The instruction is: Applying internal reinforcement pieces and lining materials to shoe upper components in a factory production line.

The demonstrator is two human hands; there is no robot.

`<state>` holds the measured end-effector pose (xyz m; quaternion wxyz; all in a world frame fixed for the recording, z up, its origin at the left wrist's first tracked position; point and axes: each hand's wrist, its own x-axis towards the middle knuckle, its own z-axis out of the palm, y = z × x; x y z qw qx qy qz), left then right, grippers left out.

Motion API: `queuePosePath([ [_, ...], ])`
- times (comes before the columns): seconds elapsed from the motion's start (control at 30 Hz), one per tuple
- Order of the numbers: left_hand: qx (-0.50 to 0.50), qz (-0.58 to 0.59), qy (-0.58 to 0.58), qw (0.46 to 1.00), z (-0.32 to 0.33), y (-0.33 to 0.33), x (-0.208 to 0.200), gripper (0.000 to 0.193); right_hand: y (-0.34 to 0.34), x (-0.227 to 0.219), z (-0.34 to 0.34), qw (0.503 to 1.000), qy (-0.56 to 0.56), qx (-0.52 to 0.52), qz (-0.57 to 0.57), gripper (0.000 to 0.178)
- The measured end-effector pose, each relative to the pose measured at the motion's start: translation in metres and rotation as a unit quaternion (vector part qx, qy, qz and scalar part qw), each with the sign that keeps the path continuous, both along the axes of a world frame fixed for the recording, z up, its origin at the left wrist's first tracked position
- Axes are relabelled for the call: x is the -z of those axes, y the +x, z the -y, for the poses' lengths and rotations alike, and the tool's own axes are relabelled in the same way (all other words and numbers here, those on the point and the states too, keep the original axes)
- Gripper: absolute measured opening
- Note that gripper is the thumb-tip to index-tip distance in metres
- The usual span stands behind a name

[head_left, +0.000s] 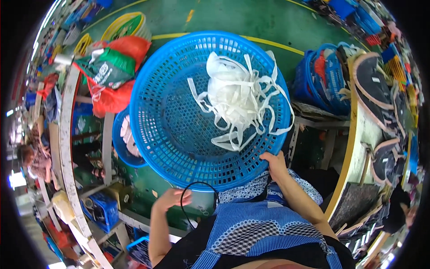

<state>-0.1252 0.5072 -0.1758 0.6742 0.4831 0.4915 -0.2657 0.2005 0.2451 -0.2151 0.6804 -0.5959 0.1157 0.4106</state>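
Red bags (107, 97) and blue bins (305, 76) flank the blue basket (179, 105).

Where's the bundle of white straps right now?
In the head view, the white straps lie inside the large blue basket, toward its right side, just beyond the right hand at the basket's rim.

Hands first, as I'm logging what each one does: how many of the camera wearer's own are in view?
2: the right hand, partly hidden, grips the large blue basket at its near right rim; the left hand is just below its near left rim.
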Motion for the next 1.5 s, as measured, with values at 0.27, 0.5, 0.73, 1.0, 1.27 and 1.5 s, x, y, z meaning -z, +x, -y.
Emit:
queuePosePath([
  [0.27, 0.088, 0.495, 0.399, 0.767, -0.011, 0.336, -0.069, 0.03, -0.025, -0.012, 0.011, 0.993, -0.029, 0.038, 0.109, 0.035],
  [0.5, 0.435, 0.169, 0.748, 0.472, 0.021, 0.52, -0.083, 0.081, -0.034, -0.003, 0.008, 0.982, -0.017, -0.002, 0.189, 0.033],
  [0.73, 0.499, 0.382, 0.118, 0.769, -0.047, 0.569, -0.047, 0.052, -0.032, 0.016, -0.008, 0.977, 0.055, -0.052, 0.201, 0.035],
  [1.0, -0.013, 0.744, 0.061, 0.665, -0.113, 0.404, -0.288, 0.058, -0.023, 0.02, 0.01, 0.989, 0.032, -0.009, 0.147, 0.035],
  [1.27, -0.047, 0.773, 0.56, 0.294, -0.051, 0.082, -0.382, 0.026, -0.007, 0.024, 0.018, 0.994, 0.034, 0.02, 0.105, 0.033],
  [1.5, 0.033, 0.327, 0.712, 0.621, -0.096, 0.118, -0.241, 0.047, -0.014, 0.014, 0.019, 0.995, 0.053, -0.017, 0.081, 0.031],
])
